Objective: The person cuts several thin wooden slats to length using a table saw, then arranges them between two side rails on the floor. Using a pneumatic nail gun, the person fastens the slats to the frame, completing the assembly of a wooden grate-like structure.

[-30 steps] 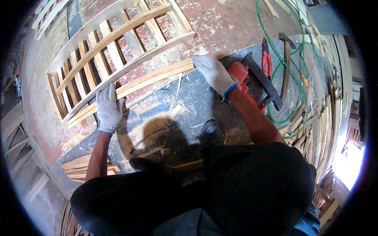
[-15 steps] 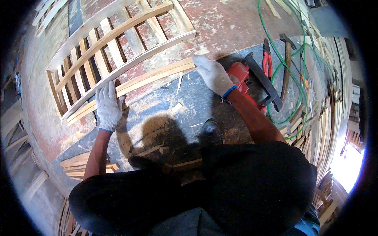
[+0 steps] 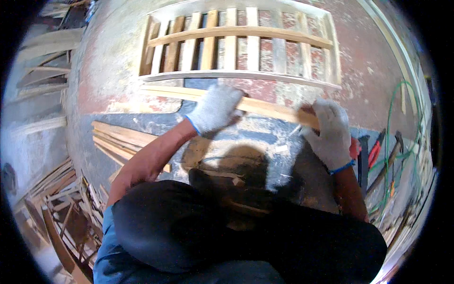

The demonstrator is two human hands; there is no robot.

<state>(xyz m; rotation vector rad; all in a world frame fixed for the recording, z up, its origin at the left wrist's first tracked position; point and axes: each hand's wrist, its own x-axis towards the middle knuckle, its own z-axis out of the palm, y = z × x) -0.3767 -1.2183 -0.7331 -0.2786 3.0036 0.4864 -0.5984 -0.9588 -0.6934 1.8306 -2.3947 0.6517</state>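
Observation:
A pair of pale wooden slats point(image 3: 269, 109) lies side by side on the floor, just below the slatted wooden frame point(image 3: 227, 74). My left hand point(image 3: 215, 110), in a light knit glove with a blue cuff, is closed over the slats left of their middle. At their right end, my gloved right hand point(image 3: 331, 135) has its thumb and fingers around the tip, which is somewhat blurred. Crosspieces run between the frame's two long sides, and one long batten point(image 3: 236, 31) lies across them.
Several cut wood strips point(image 3: 118, 138) are piled at the left. Partly behind my right hand is a red and black nail gun point(image 3: 363, 158). Red-handled pliers point(image 3: 374, 152), a hammer point(image 3: 395, 154) and a green hose point(image 3: 388, 124) lie at the right. Scrap wood point(image 3: 66, 213) fills the lower left.
The view has swung, so the frame now sits straight ahead and the tools far right. My left hand has moved along the slats toward their middle. The right hand stays at their right end.

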